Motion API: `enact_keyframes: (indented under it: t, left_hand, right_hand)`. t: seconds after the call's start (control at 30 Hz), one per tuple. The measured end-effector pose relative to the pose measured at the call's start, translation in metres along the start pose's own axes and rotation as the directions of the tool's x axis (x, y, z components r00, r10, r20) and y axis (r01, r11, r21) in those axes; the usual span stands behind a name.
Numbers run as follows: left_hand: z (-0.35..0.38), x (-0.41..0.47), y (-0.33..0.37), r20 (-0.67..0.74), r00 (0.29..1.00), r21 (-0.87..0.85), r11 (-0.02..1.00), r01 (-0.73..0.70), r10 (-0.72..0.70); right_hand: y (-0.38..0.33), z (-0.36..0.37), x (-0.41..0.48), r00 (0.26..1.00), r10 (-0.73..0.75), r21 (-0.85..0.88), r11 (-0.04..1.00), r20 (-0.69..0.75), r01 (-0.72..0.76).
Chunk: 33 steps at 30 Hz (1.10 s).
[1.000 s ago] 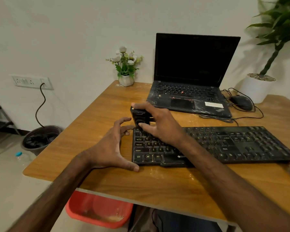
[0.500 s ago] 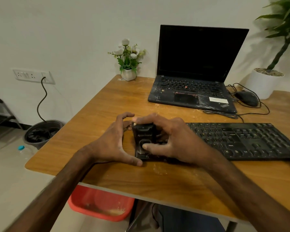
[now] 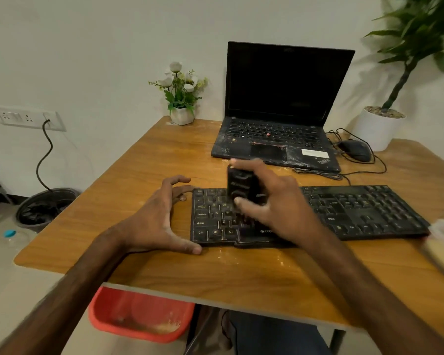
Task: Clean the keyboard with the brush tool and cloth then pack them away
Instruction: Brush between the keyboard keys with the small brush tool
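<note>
Open tabletop (image 3: 149,170) at far left, between flowers (image 3: 181,88) and keyboard (image 3: 369,208); open strip along near edge too. Far middle blocked by laptop (image 3: 280,139); far right crowded by mouse (image 3: 354,149), cables (image 3: 315,172) and plant pot (image 3: 377,129). Left hand (image 3: 154,224) against keyboard's left end, right hand (image 3: 280,208) with brush (image 3: 241,185) over its keys.

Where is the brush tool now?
Head view, centre: the brush tool is gripped by the right hand over the left end of the keyboard, just right of the left hand.
</note>
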<state>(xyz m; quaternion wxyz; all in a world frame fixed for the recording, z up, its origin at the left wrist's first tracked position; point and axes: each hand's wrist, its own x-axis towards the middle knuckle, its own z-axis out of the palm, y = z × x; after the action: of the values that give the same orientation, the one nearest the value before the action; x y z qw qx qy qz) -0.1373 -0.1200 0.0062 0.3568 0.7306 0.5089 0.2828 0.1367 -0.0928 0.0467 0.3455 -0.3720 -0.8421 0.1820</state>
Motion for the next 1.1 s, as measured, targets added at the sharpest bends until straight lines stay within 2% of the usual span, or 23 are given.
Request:
enact_keyframes:
  t: [0.07,0.1,0.17,0.23,0.3,0.37,0.5,0.7,0.9,1.0,1.1]
  left_hand:
    - [0.001,-0.001,0.000,-0.001,1.000,0.005,1.000,0.004,-0.004]
    - [0.001,-0.001,0.000,-0.005,1.000,0.012,1.000,0.001,-0.001]
    - [0.000,0.000,0.000,-0.010,1.000,0.028,1.000,-0.005,0.005]
    - [-0.001,0.000,0.000,-0.015,1.000,0.032,0.999,-0.003,0.004]
    - [-0.001,0.000,0.000,-0.013,1.000,0.033,0.999,-0.003,0.003]
    - [-0.001,0.000,0.000,-0.005,1.000,0.018,1.000,-0.009,0.009]
    - [0.000,-0.001,0.002,-0.006,1.000,0.003,1.000,0.004,-0.004]
    - [-0.001,0.000,0.000,-0.004,1.000,-0.005,1.000,0.004,-0.004]
    - [-0.001,0.000,0.001,0.002,1.000,-0.011,1.000,0.004,-0.004]
    - [-0.001,0.000,0.001,0.002,1.000,-0.012,1.000,0.004,-0.004]
    - [-0.001,0.000,0.000,0.001,1.000,-0.017,1.000,0.004,-0.004]
  right_hand:
    - [0.020,-0.022,0.002,0.991,0.086,-0.018,0.996,-0.101,-0.088]
    - [0.030,-0.032,0.001,0.979,0.129,0.038,0.991,-0.155,-0.125]
    - [0.043,-0.044,-0.006,0.932,0.264,0.291,0.938,-0.247,-0.189]
    - [0.050,-0.047,-0.011,0.880,0.389,0.526,0.826,-0.273,-0.202]
    - [0.053,-0.047,-0.015,0.863,0.434,0.616,0.762,-0.257,-0.199]
    - [0.051,-0.045,-0.016,0.872,0.422,0.614,0.765,-0.248,-0.196]
    - [0.039,-0.039,-0.015,0.903,0.335,0.484,0.858,-0.268,-0.175]
    - [0.032,-0.034,-0.015,0.914,0.352,0.297,0.911,-0.203,-0.286]
    - [0.038,-0.028,-0.015,0.858,0.485,0.316,0.852,-0.171,-0.418]
    - [0.037,-0.026,-0.015,0.860,0.497,0.437,0.803,-0.117,-0.405]
    - [0.039,-0.028,-0.015,0.861,0.490,0.500,0.785,-0.140,-0.366]
